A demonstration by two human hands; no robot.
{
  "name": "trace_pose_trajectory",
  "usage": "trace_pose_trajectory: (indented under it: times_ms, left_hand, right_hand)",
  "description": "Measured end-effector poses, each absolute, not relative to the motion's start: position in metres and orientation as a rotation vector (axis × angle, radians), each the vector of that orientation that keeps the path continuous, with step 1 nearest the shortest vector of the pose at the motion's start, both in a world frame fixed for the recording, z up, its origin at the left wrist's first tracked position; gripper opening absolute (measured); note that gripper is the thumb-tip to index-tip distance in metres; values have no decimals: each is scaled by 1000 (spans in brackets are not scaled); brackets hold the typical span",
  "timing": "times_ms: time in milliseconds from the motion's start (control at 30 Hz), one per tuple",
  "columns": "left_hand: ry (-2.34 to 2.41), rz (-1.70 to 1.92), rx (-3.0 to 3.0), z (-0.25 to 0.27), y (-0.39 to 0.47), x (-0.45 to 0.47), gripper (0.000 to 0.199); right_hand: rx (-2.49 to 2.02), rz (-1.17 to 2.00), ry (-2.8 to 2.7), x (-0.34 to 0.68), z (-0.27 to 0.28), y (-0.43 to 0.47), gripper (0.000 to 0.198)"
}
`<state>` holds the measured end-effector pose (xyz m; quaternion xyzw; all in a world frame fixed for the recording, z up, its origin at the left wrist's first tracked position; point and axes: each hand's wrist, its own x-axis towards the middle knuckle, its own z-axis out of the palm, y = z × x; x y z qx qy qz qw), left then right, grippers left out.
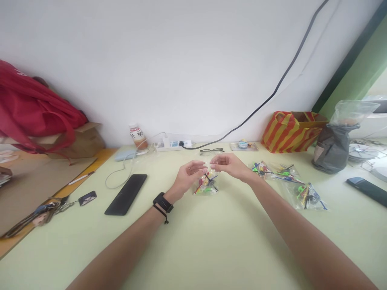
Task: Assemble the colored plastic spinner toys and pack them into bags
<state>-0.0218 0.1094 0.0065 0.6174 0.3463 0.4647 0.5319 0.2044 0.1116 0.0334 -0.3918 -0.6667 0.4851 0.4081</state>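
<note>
A clear plastic bag (207, 186) of small colourful plastic parts hangs or rests on the pale green table between my hands. My left hand (189, 175), with a black watch on the wrist, pinches the bag's upper left edge. Opposite it, my right hand (230, 165) pinches the upper right edge. Red, yellow, green and dark pieces show through the film. To the right lie similar filled bags: one (262, 169) close to my right forearm, another (284, 173) beside it, and a third (311, 196) nearer me.
A black phone (126, 195) lies left of my hands. Glasses (211, 151) and a power strip (173, 146) sit by the wall, near a bottle (138, 137). At right stand a striped bag (292, 132) and a grey bag (331, 149). A red bag (36, 104) rests on a cardboard box.
</note>
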Motion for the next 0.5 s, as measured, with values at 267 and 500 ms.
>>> trace_pose_trajectory:
  times_ms: [267,500]
  left_hand:
    - [882,1023,1573,8,112,-24,33]
    - [730,885,1605,12,113,-35,24]
  right_hand:
    - [-977,1283,-1682,206,32,113,35]
    - [-950,1385,-1760,212,34,112,33]
